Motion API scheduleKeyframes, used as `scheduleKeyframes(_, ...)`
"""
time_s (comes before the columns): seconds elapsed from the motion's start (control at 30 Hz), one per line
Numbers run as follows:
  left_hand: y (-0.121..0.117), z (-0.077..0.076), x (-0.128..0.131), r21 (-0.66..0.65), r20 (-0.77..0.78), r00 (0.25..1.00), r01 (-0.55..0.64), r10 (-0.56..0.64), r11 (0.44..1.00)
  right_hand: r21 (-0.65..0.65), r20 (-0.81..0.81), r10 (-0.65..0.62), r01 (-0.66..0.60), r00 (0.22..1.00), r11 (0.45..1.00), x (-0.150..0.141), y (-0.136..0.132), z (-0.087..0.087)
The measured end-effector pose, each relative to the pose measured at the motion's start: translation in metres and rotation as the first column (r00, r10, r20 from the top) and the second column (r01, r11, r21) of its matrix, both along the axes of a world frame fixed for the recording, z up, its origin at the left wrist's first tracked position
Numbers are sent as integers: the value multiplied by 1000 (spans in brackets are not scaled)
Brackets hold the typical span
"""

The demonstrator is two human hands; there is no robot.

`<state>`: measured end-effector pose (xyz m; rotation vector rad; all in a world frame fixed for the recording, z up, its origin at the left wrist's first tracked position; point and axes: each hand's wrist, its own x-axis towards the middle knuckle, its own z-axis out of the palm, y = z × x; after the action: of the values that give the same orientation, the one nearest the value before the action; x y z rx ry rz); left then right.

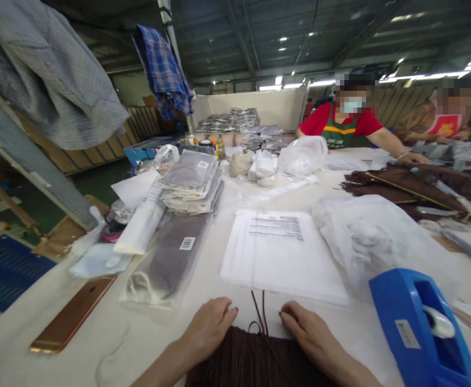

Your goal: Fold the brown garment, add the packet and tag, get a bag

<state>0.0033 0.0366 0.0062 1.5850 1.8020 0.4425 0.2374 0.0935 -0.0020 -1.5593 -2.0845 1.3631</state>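
Note:
Dark brown gathered fabric (255,360) lies at the bottom middle of the head view, its lower part cut off by the frame. Thin brown cords (263,314) stick out from its top edge onto the table. Over the fabric's upper left corner is my left hand (210,327), its fingers loosely bent and the thumb a little apart. My right hand (306,325) mirrors it at the upper right corner, fingers curved inward toward the cords. Nothing shows between the fingertips of either hand. Just beyond them lies a stack of clear bags (276,263) with printed text.
A blue tape dispenser (405,322) stands at right beside a crumpled plastic bag (372,231). Packed grey items (191,172) are stacked at left, near a phone (74,314). Across the table, a co-worker in red (340,126) reaches to a brown fabric pile (413,188).

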Motion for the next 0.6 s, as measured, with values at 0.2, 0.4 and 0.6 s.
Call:
scheduleKeyframes(0.2, 19, -16, 14, -41, 30, 998, 57, -56, 998, -213, -69, 26, -40, 997, 976, -48, 20, -18)
scheduleKeyframes(0.4, 18, -11, 26, -91, 224, 971, 105, -83, 990, -313, -321, -45, -61, 946, 948, -56, 2, -7)
scheduleKeyframes(0.6, -12, -5, 35, 112, 108, 949, 286, -298, 952, 34, -391, 241, -248, 888, 968, -20, -42, -2)
